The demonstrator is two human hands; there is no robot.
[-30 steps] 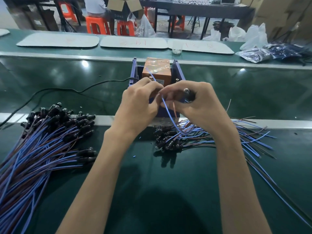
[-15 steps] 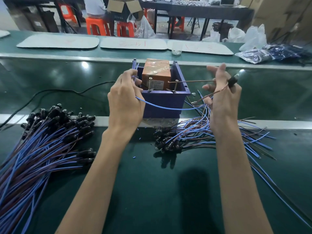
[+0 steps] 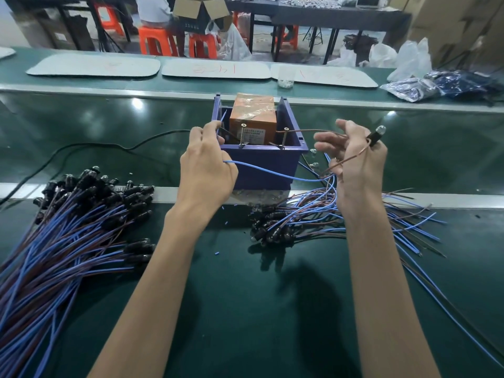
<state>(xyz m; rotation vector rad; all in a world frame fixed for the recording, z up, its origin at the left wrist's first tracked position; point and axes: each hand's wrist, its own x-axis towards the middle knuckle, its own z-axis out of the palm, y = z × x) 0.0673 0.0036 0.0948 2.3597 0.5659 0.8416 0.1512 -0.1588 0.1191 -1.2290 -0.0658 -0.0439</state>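
A blue open box (image 3: pixel 261 162) stands on the green belt with an orange block (image 3: pixel 252 115) inside and two upright screws (image 3: pixel 283 137) at its front rim. My left hand (image 3: pixel 207 167) pinches the blue wire (image 3: pixel 272 173) at the box's left corner, its tip pointing up. My right hand (image 3: pixel 357 165) holds the black lamp holder (image 3: pixel 375 136) with its clear bulb, and the brown wire (image 3: pixel 308 131) runs from it left to the right screw. Both wires belong to that one lamp lead.
A large bundle of blue and brown leads with black holders (image 3: pixel 71 230) lies at the left. A smaller pile (image 3: pixel 313 216) lies under my right hand. A black cable (image 3: pixel 109 145) crosses the belt. White mats (image 3: pixel 215 69) and plastic bags (image 3: pixel 436 85) sit behind.
My hands moved apart from in front of the box a second ago, spreading the two wires. In the last half second they have barely shifted.
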